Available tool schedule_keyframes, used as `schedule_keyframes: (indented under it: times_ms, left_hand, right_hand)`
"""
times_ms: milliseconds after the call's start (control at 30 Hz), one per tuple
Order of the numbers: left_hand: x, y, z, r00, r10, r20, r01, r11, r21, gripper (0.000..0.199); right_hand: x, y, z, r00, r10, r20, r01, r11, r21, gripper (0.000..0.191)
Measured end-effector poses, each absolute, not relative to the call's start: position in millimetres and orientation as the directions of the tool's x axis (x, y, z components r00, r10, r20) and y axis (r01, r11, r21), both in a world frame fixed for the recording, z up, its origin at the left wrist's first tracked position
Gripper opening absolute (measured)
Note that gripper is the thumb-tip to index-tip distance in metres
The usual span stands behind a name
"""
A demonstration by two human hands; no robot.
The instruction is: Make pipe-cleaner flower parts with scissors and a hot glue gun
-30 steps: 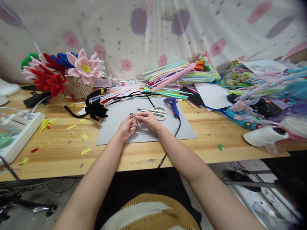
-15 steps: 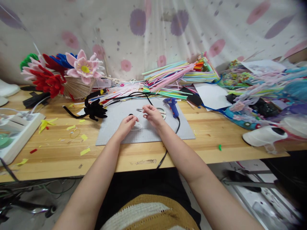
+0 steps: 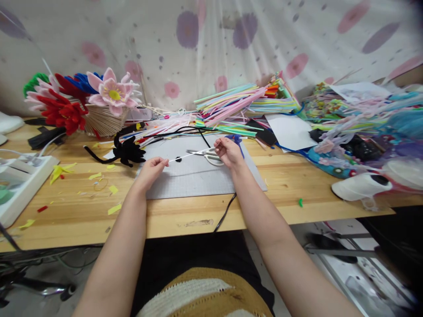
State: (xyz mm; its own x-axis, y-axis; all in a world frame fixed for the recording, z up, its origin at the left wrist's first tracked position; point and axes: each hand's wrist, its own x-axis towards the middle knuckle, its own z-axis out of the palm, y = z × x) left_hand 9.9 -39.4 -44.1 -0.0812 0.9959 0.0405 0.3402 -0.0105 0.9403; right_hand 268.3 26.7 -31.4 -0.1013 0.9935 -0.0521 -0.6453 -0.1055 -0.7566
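Pale wood shows along the near edge of the bench [image 3: 185, 211], with a black cable [image 3: 225, 210] running over it and a few yellow scraps [image 3: 114, 209] scattered at the left. Beyond that, both hands are raised over a grey mat [image 3: 185, 185], well apart from each other. The left hand [image 3: 151, 172], the nearer of the two, closes its fingertips on one end of a thin white strand [image 3: 185, 156]; the right hand [image 3: 230, 152], a little farther off, pinches the other end. Between them the strand runs nearly straight, slanting up toward the far right. The step in hand looks like drawing it out to its length, and the next move calls for an even pull with neither pinch slipping.

Scissors [image 3: 207, 155] lie behind the strand, beside the right hand; whether the two touch, I cannot tell. A small black piece [image 3: 178, 159] sits on the mat near the left fingertips. A blue glue gun [image 3: 238, 140] is partly hidden past the right hand, and a black fuzzy flower [image 3: 128, 150] lies at the left. Farther back are heaped coloured stems [image 3: 231, 105] before a spotted curtain [image 3: 158, 35].
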Motion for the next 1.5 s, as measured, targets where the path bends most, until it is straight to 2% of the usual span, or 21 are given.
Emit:
schedule_keyframes:
  times_ms: [133, 233, 367, 533, 633, 733, 867, 1067, 1300, 1500]
  left_hand:
    - [9.1, -38.9, -43.9, -0.135, 0.99, -0.036, 0.062, 0.045, 0.997, 0.03]
    - [11.3, -40.1, -37.5, -0.144, 0.988, -0.048, -0.244, 0.011, 0.97, 0.037]
    - [16.6, -42.8, -29.0, -0.062, 0.995, -0.084, -0.595, 0.031, 0.803, 0.033]
    - [21.7, -43.3, -30.0, -0.066, 0.997, -0.047, -0.803, -0.025, 0.596, 0.033]
    - [21.6, -42.7, -31.6, -0.072, 0.994, -0.077, -0.808, -0.013, 0.589, 0.031]
    - [22.5, -43.4, -31.2, -0.094, 0.991, -0.094, -0.729, -0.004, 0.684, 0.024]
    - [31.0, -45.8, -32.3, -0.066, 0.997, -0.035, -0.603, -0.012, 0.798, 0.007]
    - [49.5, -46.8, -43.8, 0.045, 0.999, 0.017, -0.431, 0.004, 0.902, 0.025]
    - [62.3, -46.7, -50.2, 0.047, 0.999, 0.019, -0.42, 0.002, 0.908, 0.032]
    - [67.1, -45.1, -53.6, 0.024, 0.999, 0.028, -0.408, -0.016, 0.913, 0.034]
  right_hand:
    - [267.9, 27.5, -34.0, -0.119, 0.991, -0.053, -0.591, -0.114, -0.798, 0.018]
    - [265.7, 27.9, -39.5, -0.163, 0.986, -0.02, -0.513, -0.102, -0.852, 0.024]
    - [256.6, 26.1, -48.3, -0.245, 0.969, -0.031, -0.403, -0.131, -0.906, 0.031]
    - [246.5, 23.3, -54.2, -0.26, 0.964, -0.063, -0.333, -0.151, -0.931, 0.033]
    - [245.2, 21.8, -53.8, -0.247, 0.967, -0.061, -0.328, -0.143, -0.934, 0.034]
    - [245.0, 18.7, -50.7, -0.245, 0.969, -0.023, -0.321, -0.103, -0.942, 0.032]
    - [239.5, 11.8, -45.6, -0.27, 0.962, 0.045, -0.288, -0.036, -0.957, 0.025]
    - [217.8, -2.6, -43.9, -0.366, 0.917, 0.161, -0.23, 0.078, -0.97, 0.013]
    - [195.7, -8.6, -50.3, -0.271, 0.958, 0.09, -0.263, 0.017, -0.965, 0.014]
    - [192.1, -7.3, -54.5, -0.221, 0.971, 0.095, -0.283, 0.03, -0.959, 0.017]
